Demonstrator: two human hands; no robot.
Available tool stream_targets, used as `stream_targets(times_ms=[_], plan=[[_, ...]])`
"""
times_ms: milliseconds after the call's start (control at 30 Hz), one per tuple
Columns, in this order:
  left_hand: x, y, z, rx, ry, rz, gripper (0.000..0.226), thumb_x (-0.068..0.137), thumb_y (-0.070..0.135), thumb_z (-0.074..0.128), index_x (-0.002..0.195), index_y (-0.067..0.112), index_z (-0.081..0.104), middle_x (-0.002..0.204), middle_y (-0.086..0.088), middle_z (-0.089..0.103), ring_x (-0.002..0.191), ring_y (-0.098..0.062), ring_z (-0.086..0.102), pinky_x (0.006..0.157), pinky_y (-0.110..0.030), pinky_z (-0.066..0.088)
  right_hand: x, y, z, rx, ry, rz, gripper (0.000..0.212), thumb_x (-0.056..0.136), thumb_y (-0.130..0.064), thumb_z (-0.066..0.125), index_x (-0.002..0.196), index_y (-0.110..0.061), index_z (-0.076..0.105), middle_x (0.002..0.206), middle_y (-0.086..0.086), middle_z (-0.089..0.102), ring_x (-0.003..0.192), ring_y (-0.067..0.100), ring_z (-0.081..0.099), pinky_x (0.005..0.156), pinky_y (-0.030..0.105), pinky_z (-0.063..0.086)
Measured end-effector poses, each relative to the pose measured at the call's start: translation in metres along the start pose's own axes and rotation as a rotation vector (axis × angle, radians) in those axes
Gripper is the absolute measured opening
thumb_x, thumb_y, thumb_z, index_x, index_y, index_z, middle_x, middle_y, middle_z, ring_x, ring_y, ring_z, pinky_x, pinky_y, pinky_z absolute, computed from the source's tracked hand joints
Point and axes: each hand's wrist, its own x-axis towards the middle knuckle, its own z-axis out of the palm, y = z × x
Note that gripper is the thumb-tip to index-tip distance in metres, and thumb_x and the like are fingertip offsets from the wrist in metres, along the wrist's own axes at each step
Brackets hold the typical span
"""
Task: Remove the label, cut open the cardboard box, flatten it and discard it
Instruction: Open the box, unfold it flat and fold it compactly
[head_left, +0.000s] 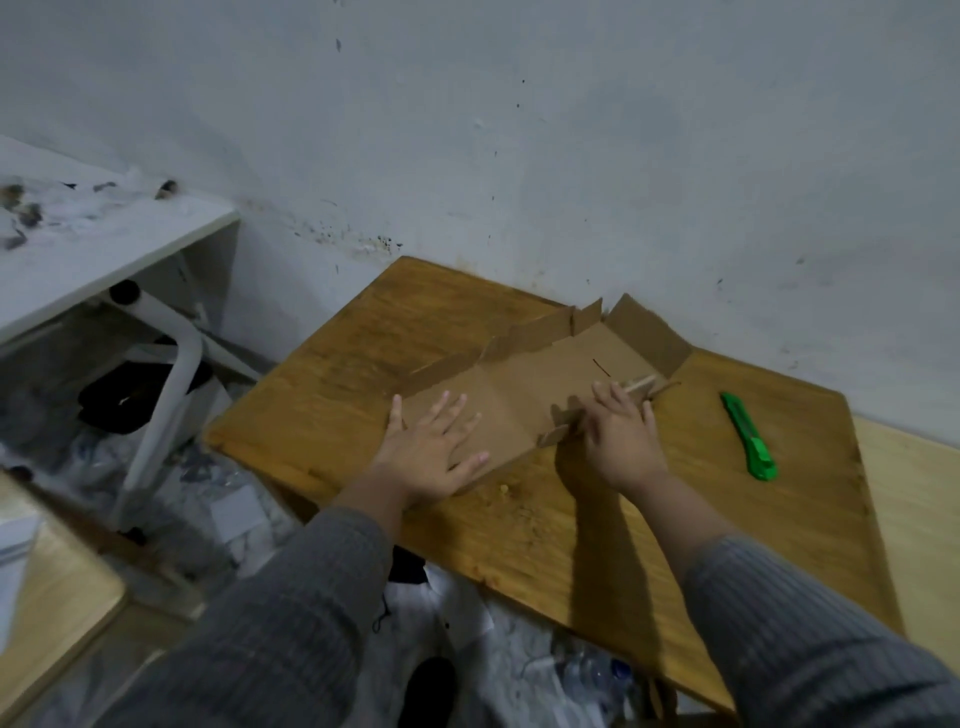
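An opened brown cardboard box (545, 364) lies spread out on the wooden table (395, 322), its far flaps still standing up near the wall. My left hand (434, 449) lies flat with fingers spread on the near left panel of the box. My right hand (621, 434) rests on the box's right side flap, fingers over its raised edge. A green utility knife (748, 436) lies on the table to the right of the box, apart from both hands.
A grey wall stands right behind the table. A white table (104, 244) with scraps on it stands at the left, a white chair frame (171, 374) under it. Plastic bags and litter (519, 654) cover the floor in front of the table. A lighter wooden surface (909, 493) adjoins at the right.
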Motion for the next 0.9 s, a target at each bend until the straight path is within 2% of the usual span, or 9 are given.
stream_targets(times_ms=[167,400,500,667,833,900], plan=[[0.007,0.013,-0.015,-0.072,0.029,-0.002,0.060,0.101,0.052,0.015,0.154,0.025,0.012,0.162,0.007,-0.003,0.148,-0.010,-0.008,0.118,-0.054,-0.004,-0.002,-0.001,-0.007,0.062,0.013,0.007,0.042,0.099,-0.029,0.038,0.141,-0.029,0.039,0.159,-0.001,0.019,0.148,0.019,0.005,0.119,0.050,0.002],[0.055,0.018,-0.030,-0.039,0.009,0.116,0.053,0.103,0.043,0.026,0.150,0.021,0.028,0.162,0.006,0.005,0.149,-0.012,-0.003,0.118,-0.052,0.002,0.009,-0.003,-0.010,0.079,0.108,0.198,0.040,0.098,-0.035,0.037,0.138,-0.030,0.044,0.156,0.004,0.026,0.147,0.023,0.011,0.119,0.049,0.010],[0.083,0.020,-0.030,-0.012,-0.019,0.220,0.053,0.103,0.041,0.027,0.152,0.021,0.025,0.162,0.004,0.006,0.149,-0.013,-0.002,0.119,-0.051,0.003,0.022,-0.012,-0.008,0.095,0.126,0.343,0.044,0.098,-0.040,0.037,0.140,-0.027,0.041,0.158,0.008,0.018,0.146,0.030,0.012,0.117,0.049,0.018],[0.130,0.026,-0.025,0.026,-0.059,0.357,0.054,0.103,0.040,0.028,0.153,0.022,0.019,0.162,0.004,0.005,0.149,-0.013,-0.001,0.120,-0.048,0.003,0.042,-0.033,0.002,0.261,0.163,0.629,0.057,0.097,-0.041,0.041,0.148,-0.021,0.025,0.160,0.009,-0.006,0.144,0.034,0.016,0.114,0.043,0.025],[0.161,0.031,-0.014,0.033,-0.080,0.503,0.055,0.103,0.039,0.026,0.154,0.022,0.012,0.163,0.004,0.001,0.149,-0.013,-0.004,0.120,-0.048,0.002,0.051,-0.032,0.016,0.342,0.191,0.653,0.072,0.092,-0.038,0.056,0.150,-0.012,0.021,0.160,0.003,-0.011,0.145,0.026,0.022,0.110,0.036,0.035],[0.169,0.034,-0.010,0.056,-0.095,0.540,0.056,0.103,0.041,0.022,0.154,0.023,0.007,0.162,0.005,-0.003,0.148,-0.013,-0.006,0.120,-0.049,0.001,0.049,-0.026,0.014,0.349,0.200,0.644,0.077,0.090,-0.036,0.061,0.150,-0.010,0.021,0.161,0.001,-0.009,0.146,0.020,0.019,0.111,0.032,0.032]])
